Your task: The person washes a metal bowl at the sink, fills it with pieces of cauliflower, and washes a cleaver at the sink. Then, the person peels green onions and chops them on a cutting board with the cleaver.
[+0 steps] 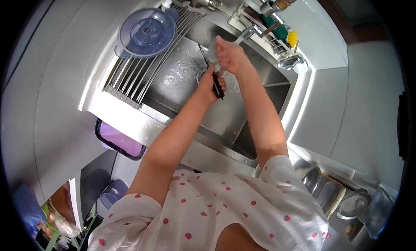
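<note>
My left hand [212, 84] is closed round the dark handle of a knife [218, 89] over the sink [173, 95]. The blade points away from me toward the back of the sink, and its thin dark edge shows past my fingers. My right hand [229, 56] is just beside the blade, below the running tap [250, 32], with its thumb apart from its loosely bent fingers. No object shows in it, though its palm side is partly hidden. Water splashes on the sink's bottom, near the drain [200, 74].
A bluish clear colander [147, 33] sits on a roll-up metal rack [134, 79] across the sink's left side. Behind the tap a narrow caddy [264, 36] holds a green and a yellow item. Metal bowls [308, 175] stand at the lower right; a purple-lined bin [119, 138] is below the counter.
</note>
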The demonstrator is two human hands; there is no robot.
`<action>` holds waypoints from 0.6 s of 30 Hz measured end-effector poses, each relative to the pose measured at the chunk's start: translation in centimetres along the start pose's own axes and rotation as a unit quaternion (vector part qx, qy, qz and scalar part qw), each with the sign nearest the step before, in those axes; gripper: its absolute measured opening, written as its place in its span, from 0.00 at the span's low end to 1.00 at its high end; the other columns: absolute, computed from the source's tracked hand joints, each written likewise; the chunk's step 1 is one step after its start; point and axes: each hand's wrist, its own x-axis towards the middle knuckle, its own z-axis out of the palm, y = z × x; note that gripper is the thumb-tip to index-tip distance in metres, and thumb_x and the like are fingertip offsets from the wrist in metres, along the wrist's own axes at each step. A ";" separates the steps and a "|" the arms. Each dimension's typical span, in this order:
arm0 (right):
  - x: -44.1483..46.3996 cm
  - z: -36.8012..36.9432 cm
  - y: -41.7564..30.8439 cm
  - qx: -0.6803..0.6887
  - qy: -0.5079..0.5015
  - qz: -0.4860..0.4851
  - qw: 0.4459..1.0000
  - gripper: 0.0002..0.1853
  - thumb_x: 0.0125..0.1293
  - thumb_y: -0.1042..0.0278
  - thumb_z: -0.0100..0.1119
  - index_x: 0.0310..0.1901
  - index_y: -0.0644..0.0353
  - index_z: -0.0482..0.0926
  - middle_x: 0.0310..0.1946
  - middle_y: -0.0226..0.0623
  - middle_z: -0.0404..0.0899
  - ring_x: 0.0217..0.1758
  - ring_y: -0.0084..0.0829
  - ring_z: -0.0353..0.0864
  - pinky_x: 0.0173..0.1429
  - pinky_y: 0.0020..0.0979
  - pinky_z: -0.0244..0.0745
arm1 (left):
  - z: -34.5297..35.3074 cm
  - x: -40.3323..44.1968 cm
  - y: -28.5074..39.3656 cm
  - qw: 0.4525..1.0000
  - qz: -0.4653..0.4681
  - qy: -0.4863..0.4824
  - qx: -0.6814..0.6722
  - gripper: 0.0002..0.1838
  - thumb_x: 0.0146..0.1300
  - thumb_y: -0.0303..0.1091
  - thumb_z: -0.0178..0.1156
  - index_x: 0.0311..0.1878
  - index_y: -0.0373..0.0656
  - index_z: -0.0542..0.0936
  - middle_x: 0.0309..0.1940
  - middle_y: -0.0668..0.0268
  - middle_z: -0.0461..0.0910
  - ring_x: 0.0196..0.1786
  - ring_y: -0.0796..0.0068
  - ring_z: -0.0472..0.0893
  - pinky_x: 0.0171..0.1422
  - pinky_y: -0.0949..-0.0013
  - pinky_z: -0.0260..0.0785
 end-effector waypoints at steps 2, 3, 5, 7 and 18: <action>-0.1 0.9 -0.2 -0.149 0.083 -0.062 0.983 0.15 0.65 0.58 0.57 0.25 0.57 0.72 0.15 0.25 0.64 0.13 0.17 0.58 0.14 0.21 0.51 | 0.9 1.6 0.2 0.999 0.034 -0.027 0.003 0.18 0.69 0.49 0.47 0.32 0.44 0.71 0.17 0.70 0.67 0.18 0.77 0.67 0.20 0.75 0.59; 0.2 1.2 -0.4 -0.168 0.098 -0.114 0.974 0.12 0.64 0.61 0.57 0.26 0.58 0.73 0.18 0.26 0.67 0.16 0.18 0.62 0.19 0.20 0.55 | 1.2 3.0 0.4 0.997 0.068 -0.017 0.017 0.17 0.67 0.49 0.50 0.33 0.43 0.71 0.20 0.68 0.69 0.20 0.75 0.69 0.22 0.71 0.62; 1.0 2.9 -0.5 -0.159 0.133 -0.171 0.963 0.10 0.63 0.63 0.57 0.28 0.59 0.74 0.20 0.26 0.69 0.20 0.19 0.65 0.24 0.21 0.59 | 1.2 7.1 0.0 0.993 0.114 -0.009 0.035 0.16 0.64 0.45 0.56 0.39 0.40 0.73 0.28 0.67 0.73 0.27 0.73 0.74 0.28 0.67 0.69; 2.3 2.3 -1.3 -0.216 0.107 -0.213 0.947 0.07 0.60 0.69 0.58 0.38 0.60 0.77 0.30 0.27 0.74 0.34 0.22 0.72 0.38 0.24 0.68 | 1.6 7.2 0.2 0.988 0.119 0.006 0.095 0.14 0.64 0.43 0.56 0.39 0.40 0.74 0.29 0.67 0.76 0.28 0.71 0.77 0.30 0.66 0.72; 6.4 7.2 -4.9 -0.236 0.151 -0.271 0.921 0.32 0.57 0.75 0.56 0.64 0.62 0.59 0.60 0.41 0.67 0.63 0.37 0.63 0.68 0.40 0.51 | 0.9 -2.0 0.3 0.921 0.176 0.130 0.322 0.18 0.51 0.37 0.68 0.42 0.37 0.75 0.31 0.67 0.76 0.29 0.76 0.73 0.31 0.69 0.67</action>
